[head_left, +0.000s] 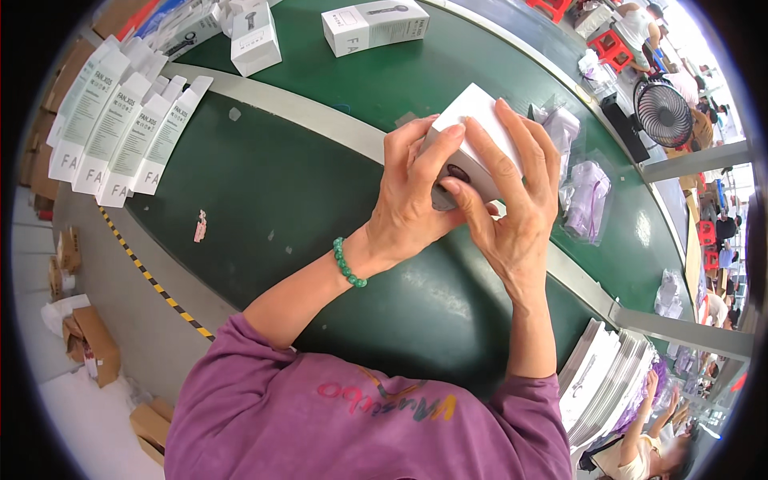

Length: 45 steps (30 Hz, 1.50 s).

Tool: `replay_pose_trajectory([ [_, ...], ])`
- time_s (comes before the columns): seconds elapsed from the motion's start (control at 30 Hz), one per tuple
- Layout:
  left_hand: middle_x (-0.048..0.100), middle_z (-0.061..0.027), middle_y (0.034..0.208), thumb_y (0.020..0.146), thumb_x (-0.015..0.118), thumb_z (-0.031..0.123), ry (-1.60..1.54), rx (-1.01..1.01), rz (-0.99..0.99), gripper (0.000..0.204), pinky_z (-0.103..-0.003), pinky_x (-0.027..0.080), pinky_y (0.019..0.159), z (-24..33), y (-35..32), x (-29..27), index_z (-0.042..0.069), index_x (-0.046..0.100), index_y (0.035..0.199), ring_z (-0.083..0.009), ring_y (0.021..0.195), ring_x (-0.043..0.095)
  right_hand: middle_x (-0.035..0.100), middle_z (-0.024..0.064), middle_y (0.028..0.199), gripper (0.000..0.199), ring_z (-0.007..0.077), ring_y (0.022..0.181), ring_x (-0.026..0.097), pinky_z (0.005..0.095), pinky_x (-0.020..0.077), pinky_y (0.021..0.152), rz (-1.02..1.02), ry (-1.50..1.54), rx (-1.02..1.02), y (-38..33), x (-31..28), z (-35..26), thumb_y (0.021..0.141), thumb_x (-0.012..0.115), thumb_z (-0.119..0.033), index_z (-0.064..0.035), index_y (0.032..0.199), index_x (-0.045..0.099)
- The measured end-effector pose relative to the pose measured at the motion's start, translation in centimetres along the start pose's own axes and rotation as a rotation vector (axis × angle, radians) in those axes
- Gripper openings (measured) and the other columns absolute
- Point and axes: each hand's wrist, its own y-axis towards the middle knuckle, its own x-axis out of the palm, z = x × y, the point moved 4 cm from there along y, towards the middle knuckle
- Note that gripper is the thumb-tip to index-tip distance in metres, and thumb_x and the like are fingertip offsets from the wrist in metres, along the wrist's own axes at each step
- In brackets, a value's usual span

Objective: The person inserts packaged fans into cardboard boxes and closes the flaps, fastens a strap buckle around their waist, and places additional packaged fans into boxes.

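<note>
Between both hands I hold a small white carton above the green table, its top tilted up and away from me. My left hand, with a green bead bracelet at the wrist, wraps the carton's left side. My right hand spans its right side, fingers over the top and thumb on the near face. A dark round picture shows on that face between the thumbs. The fingers hide much of the carton. Beyond my right hand lie purple items in clear plastic bags.
Flat white cartons lean in a row at the left. Finished white boxes stand on the far belt. A stack of flat cartons lies at lower right, near a co-worker's arms. A black fan stands at far right.
</note>
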Motion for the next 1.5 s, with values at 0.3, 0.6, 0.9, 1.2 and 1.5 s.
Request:
replay_pose_trajectory([
  [0.3,0.044,-0.0196,0.135,0.062,0.094,0.028,0.261,-0.05,-0.223,0.1,-0.055,0.038,0.11,-0.7,3.6,-5.6,0.013,0.044,0.147,-0.0457,0.126,0.044,0.07,0.0146,0.126,0.035,0.026,0.111,0.066,0.039,0.0492,0.098,0.133,0.035,0.013,2.6,0.7,3.6,0.091,0.073,-0.008,-0.005,0.125,0.072],
  [0.6,0.049,-0.0318,0.146,0.087,0.072,0.057,1.692,-0.149,-0.267,0.09,-0.052,0.035,0.116,-13.1,15.5,-39.9,-0.007,0.046,0.145,-0.0441,0.136,0.045,0.071,0.0173,0.114,0.045,0.0262,0.105,0.067,0.0382,0.0523,0.094,0.147,-0.005,0.541,8.1,7.6,36.4,0.1,0.065,-0.035,-0.0031,0.133,0.065],
  [0.9,0.063,-0.0304,0.126,0.081,0.082,0.04,1.398,-0.469,-0.664,0.078,-0.046,0.048,0.099,-17.6,20.2,-59.6,-0.004,0.048,0.136,-0.0438,0.116,0.063,0.071,0.0283,0.115,0.08,0.0421,0.114,0.067,0.0551,0.0502,0.097,-0.303,-0.638,0.685,8.7,-0.2,28.8,0.098,0.046,-0.071,-0.0004,0.128,0.067],
  [1.2,0.063,-0.0215,0.127,0.076,0.087,0.045,1.026,-0.005,-0.294,0.082,-0.049,0.048,0.1,-3.8,15.3,-21.5,0.012,0.055,0.144,-0.0366,0.119,0.059,0.072,0.0233,0.12,0.123,0.0333,0.115,0.069,0.0499,0.0454,0.101,-0.742,-0.786,0.661,4.4,1.4,25.6,0.072,0.022,-0.105,0.0004,0.104,0.077],
  [1.5,0.065,-0.0115,0.117,0.077,0.076,0.043,0.881,-0.144,-0.766,0.077,-0.045,0.044,0.092,-8.2,7.3,-4.2,0.016,0.056,0.146,-0.031,0.111,0.056,0.073,0.0225,0.112,0.093,0.039,0.11,0.069,0.0505,0.0509,0.099,-0.663,-0.443,0.605,3.2,5.9,23.1,0.07,0.083,-0.058,0.0063,0.132,0.057],
])
